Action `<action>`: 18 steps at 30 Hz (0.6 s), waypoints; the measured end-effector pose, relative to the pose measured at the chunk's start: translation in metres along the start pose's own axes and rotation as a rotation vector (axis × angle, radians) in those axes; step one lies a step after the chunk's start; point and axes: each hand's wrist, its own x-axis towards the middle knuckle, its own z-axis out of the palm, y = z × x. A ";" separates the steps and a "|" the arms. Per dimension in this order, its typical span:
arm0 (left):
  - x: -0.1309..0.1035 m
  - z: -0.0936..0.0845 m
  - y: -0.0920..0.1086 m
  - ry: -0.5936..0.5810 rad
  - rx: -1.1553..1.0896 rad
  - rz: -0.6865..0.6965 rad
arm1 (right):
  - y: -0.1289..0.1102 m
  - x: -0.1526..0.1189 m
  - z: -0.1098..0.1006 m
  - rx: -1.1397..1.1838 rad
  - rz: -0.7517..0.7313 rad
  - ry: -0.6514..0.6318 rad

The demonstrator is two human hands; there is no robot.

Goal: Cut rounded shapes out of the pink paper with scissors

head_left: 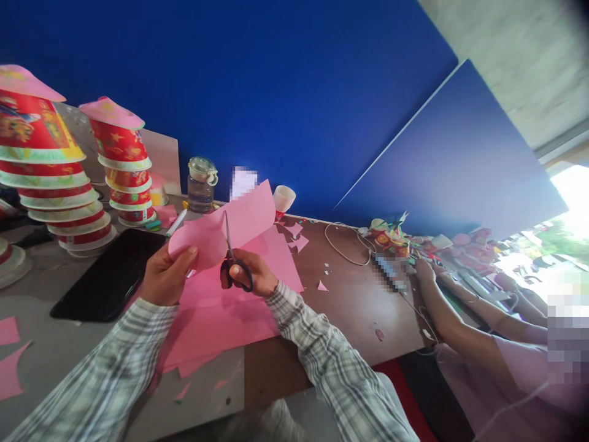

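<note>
Brown table [359, 307] under a blue wall. Nearest us, our left hand [163, 276] pinches a pink sheet [221, 230] held upright; our right hand [251, 273], just beside it, grips scissors [230, 252], blades pointing up into the sheet. Beyond stand stacked cups [124, 166].

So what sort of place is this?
Probably a craft workshop or small workplace: stacks of printed paper bowls capped with pink cones, pink paper sheets and offcuts on the worktable, scissors cutting paper, and a co-worker's arm alongside.
</note>
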 end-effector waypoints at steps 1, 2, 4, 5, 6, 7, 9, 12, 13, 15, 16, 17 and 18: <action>0.000 0.000 0.001 -0.013 -0.036 -0.019 | -0.001 0.000 -0.001 -0.014 0.002 -0.003; 0.001 0.001 0.001 -0.026 -0.058 -0.029 | -0.002 -0.001 -0.002 -0.035 0.004 -0.003; 0.001 0.001 0.003 -0.044 -0.078 -0.040 | -0.005 -0.002 -0.004 -0.095 0.008 0.002; 0.001 0.001 0.004 -0.046 -0.070 -0.038 | -0.007 -0.002 -0.005 -0.145 0.008 0.008; 0.001 0.001 0.004 -0.043 -0.052 -0.029 | -0.008 -0.002 -0.007 -0.206 0.006 0.016; 0.000 0.001 0.004 -0.040 -0.023 -0.015 | -0.009 -0.002 -0.008 -0.275 0.000 0.025; 0.000 -0.001 0.005 -0.031 0.070 0.034 | -0.011 -0.002 -0.011 -0.427 -0.023 0.047; -0.003 -0.002 0.012 -0.039 0.235 0.127 | -0.015 -0.004 -0.014 -0.602 -0.061 0.073; -0.004 -0.002 0.015 -0.037 0.270 0.157 | -0.016 -0.004 -0.015 -0.642 -0.073 0.081; -0.006 -0.001 0.022 -0.038 0.302 0.199 | -0.021 -0.006 -0.017 -0.701 -0.092 0.089; -0.007 0.000 0.025 -0.039 0.303 0.214 | -0.023 -0.007 -0.017 -0.724 -0.099 0.093; -0.008 0.001 0.028 -0.041 0.302 0.227 | -0.025 -0.009 -0.017 -0.741 -0.105 0.093; -0.008 0.001 0.032 -0.047 0.306 0.238 | -0.028 -0.010 -0.017 -0.748 -0.106 0.088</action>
